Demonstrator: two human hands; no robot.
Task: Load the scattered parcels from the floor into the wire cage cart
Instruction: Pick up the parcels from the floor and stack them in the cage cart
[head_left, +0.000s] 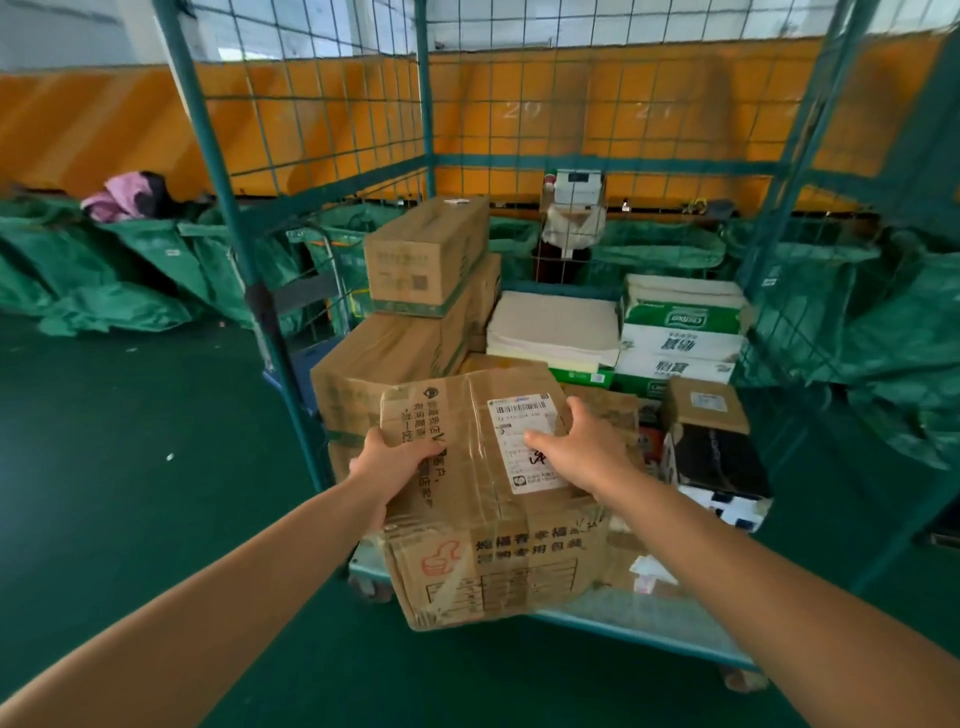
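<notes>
At the cart (649, 631) lip: both hands, left (393, 462) and right (584, 441), clamp the box (488, 514). It overhangs the edge; a loose hold likely tips it to the floor (130, 493).

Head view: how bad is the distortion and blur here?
Head view: strong wide-angle bending bows the cage cart posts; the far background is soft; the held box and its label are sharp; lighting is even, with no harsh glare.

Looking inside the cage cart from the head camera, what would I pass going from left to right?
Stacked brown cartons → worn cardboard box held by left hand and right hand → green-and-white tissue cartons → small brown box.
</notes>
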